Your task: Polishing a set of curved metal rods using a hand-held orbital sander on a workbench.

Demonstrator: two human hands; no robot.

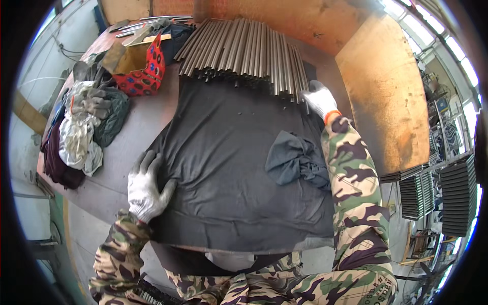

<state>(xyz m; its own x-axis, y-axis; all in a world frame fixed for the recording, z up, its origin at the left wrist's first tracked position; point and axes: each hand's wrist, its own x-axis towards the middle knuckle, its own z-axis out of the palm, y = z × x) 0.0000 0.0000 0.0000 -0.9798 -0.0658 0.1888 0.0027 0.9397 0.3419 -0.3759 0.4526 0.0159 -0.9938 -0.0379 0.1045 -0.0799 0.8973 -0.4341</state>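
Observation:
A heap of long metal tubes (249, 51) lies at the far side of the table, their near ends on a black cloth (223, 152). My right hand (320, 99), in a white glove with an orange cuff, reaches to the heap's right edge. Its fingers close around the near end of one metal tube (307, 108), which sticks out toward me past its neighbours; the fingertips are partly hidden. My left hand (147, 188), in a grey-white glove, rests flat with fingers spread on the left edge of the cloth. A crumpled blue-grey rag (296, 160) lies on the cloth near my right forearm.
Left of the cloth sit a red patterned box (142, 76) and a pile of rags and gloves (84, 122). Loose rods (157, 21) lie at the far left. Stained boards (384, 94) wall off the table's back and right. Racks with stacked dark parts (457, 195) stand beyond, at right.

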